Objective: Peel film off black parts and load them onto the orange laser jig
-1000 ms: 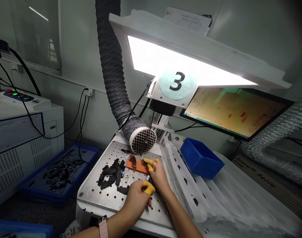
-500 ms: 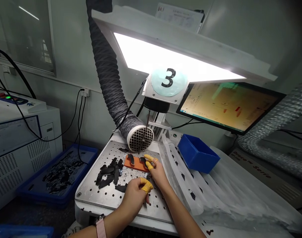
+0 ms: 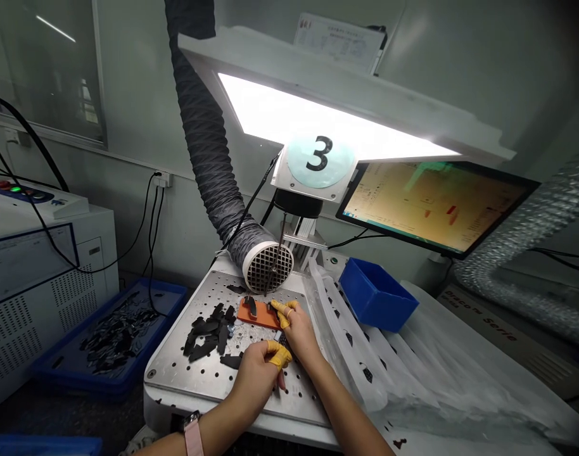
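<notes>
A small dark part (image 3: 284,340) lies between the hands, partly hidden; whether it is pinched cannot be told. The left hand (image 3: 255,380) is curled, its yellow-capped thumb turned toward the part; the right hand (image 3: 301,334) is curled just above it, fingertips near an orange pad (image 3: 254,314). Black pieces (image 3: 206,334) are heaped left of the hands on a perforated plate (image 3: 168,367); small-part handling appears to be in hand; a careful fingertip hold would be called for.

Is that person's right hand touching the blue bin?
Apart: the head view shows the right hand well short of the blue bin, with plastic sheeting between them.
</notes>
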### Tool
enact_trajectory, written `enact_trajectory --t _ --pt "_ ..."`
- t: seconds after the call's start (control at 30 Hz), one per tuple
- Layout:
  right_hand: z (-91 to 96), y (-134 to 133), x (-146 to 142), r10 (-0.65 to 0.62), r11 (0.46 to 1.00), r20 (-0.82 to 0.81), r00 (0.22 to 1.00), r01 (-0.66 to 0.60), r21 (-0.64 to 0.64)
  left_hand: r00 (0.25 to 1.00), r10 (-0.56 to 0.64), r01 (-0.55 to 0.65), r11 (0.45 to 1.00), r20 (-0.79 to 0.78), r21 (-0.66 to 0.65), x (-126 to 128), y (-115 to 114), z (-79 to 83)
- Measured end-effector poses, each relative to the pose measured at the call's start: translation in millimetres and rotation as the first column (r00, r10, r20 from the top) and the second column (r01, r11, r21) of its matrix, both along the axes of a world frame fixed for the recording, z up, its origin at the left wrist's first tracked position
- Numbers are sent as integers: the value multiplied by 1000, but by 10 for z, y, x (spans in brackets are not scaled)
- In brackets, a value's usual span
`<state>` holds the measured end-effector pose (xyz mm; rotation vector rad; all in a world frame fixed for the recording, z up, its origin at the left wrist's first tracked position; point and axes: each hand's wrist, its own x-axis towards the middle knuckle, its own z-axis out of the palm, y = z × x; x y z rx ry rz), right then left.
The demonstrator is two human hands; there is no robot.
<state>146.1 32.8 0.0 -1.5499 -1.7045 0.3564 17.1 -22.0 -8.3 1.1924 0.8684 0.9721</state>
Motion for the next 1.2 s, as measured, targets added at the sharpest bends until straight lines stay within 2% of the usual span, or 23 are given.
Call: enact_trajectory --t 0.17,0.3,0.4,0.5,0.57,0.63,0.73,0.83,0.9,0.93,1.0,1.07,1.13,1.2 --pt "-22 -67 27 -94 995 -115 989 96 17 998 -58 59 998 -39 28 -1 -11 -1" --pt "25 -217 108 -196 980 -229 953 186 -63 998 -51 53 997 -40 49 -7 -21 -15" --pt "92 -422 123 -173 971 -276 946 117 -208 999 -18 20 998 -31 60 -16 -26 -25" --pt "144 -629 79 -110 934 -323 940 -14 -358 999 -14 17 997 -32 78 -18 -28 -28" --pt "161 -713 35 -78 908 -391 917 -96 -407 999 -25 29 997 -48 78 -13 -30 -25" --pt "176 -741 -5 -80 906 -452 888 -125 -405 996 -12 20 995 -83 95 -13 -36 -12" --pt "262 -709 -44 -121 937 -490 863 -64 -344 987 63 -34 981 -147 193 -53 -49 64" --pt "522 -660 -71 -144 968 -540 829 5 -251 950 119 -19 944 -288 329 -181 -65 235" --pt "797 -646 -105 -90 990 -600 795 4 -143 865 153 79 900 -478 430 -308 -69 364" --pt "950 -647 -132 -33 998 -638 770 -12 -66 784 180 149 874 -594 462 -375 -65 416" --pt "1250 -655 -211 81 996 -709 701 -23 91 523 266 253 858 -809 446 -493 -43 474" --pt "1488 -666 -319 192 969 -760 621 2 246 281 285 297 882 -917 365 -569 -8 474" --pt "1635 -677 -443 288 929 -775 563 33 369 155 262 327 896 -952 300 -601 21 447" --pt "1703 -696 -567 335 893 -778 532 84 442 105 235 358 897 -966 258 -606 29 438"
